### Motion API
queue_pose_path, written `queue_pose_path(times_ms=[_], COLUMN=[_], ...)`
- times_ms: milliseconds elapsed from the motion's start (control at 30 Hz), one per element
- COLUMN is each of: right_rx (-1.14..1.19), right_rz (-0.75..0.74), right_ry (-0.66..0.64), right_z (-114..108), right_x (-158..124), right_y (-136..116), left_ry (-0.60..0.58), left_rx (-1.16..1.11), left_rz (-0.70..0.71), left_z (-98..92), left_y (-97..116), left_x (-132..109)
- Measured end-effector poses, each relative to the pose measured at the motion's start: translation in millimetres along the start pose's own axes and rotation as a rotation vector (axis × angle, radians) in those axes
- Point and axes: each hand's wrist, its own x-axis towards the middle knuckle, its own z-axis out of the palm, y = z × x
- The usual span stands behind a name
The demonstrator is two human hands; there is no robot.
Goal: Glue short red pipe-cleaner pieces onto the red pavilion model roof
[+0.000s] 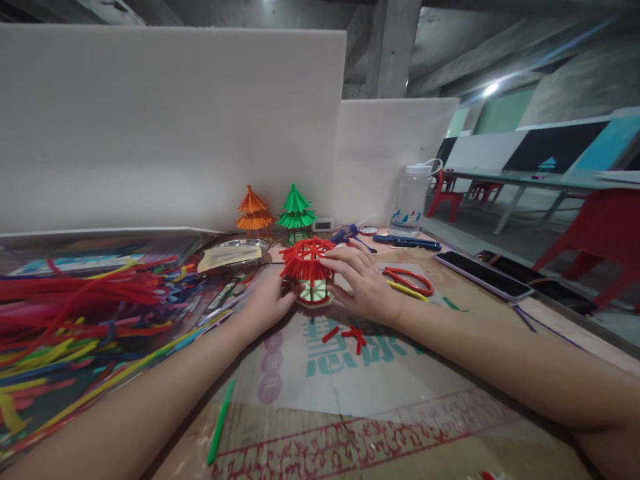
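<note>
A small red pavilion model made of fuzzy stems stands upright on a pale round base, near the middle of the view. My left hand is at its left side, fingers curled round the lower posts and base. On the right, my right hand rests its fingertips against the red roof edge, with its lower fingers by the base. Short red stem pieces lie on the sheet just in front of the model. Behind it stand an orange pavilion and a green pavilion.
Many coloured stems pile up on the left. A metal dish is behind my left hand. Red-handled pliers, a phone and a clear bottle lie or stand to the right. One green stem lies in front.
</note>
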Motion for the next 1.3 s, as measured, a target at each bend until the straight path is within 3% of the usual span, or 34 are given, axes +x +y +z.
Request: queue_pose_path(times_ms=[200,367,467,533,633,733,833,900,1000,1100,1200,1300], right_rx=[0.076,0.305,0.39,0.403,0.42,0.433,0.42,0.406,0.388,0.289,0.118,0.023], right_rz=[0.061,0.495,0.724,0.774,0.742,0.689,0.613,0.606,0.652,0.493,0.171,0.03], right_ry=[0.052,0.185,0.107,0.022,-0.113,-0.233,-0.315,-0.287,-0.075,0.061,-0.007,-0.072], right_z=[-5,2,11,15,16,15,15,13,5,-9,-20,-21], right_x=[2,-2,-6,-8,-8,-6,-4,-2,1,11,25,38], right_y=[0,21,33,34,26,16,12,13,17,20,18,14], left_ry=[0.009,0.031,0.028,0.033,0.037,0.266,0.212,0.14,0.052,0.053,0.096,0.063], left_rx=[0.117,0.039,-0.057,0.056,0.232,0.328,0.353,0.366,0.36,0.297,0.158,-0.025], left_rz=[-0.039,-0.1,-0.276,-0.324,-0.302,-0.134,0.128,0.201,0.244,0.195,0.073,-0.083], left_z=[-2.4,-8.4,-23.0,-39.7,-67.5,-83.6,-80.6,-72.0,-59.1,-51.5,-47.3,-43.2], left_y=[-5,-16,-23,-23,-6,25,53,61,56,40,21,5], left_x=[3,7,13,18,22,20,17,15,14,14,15,15])
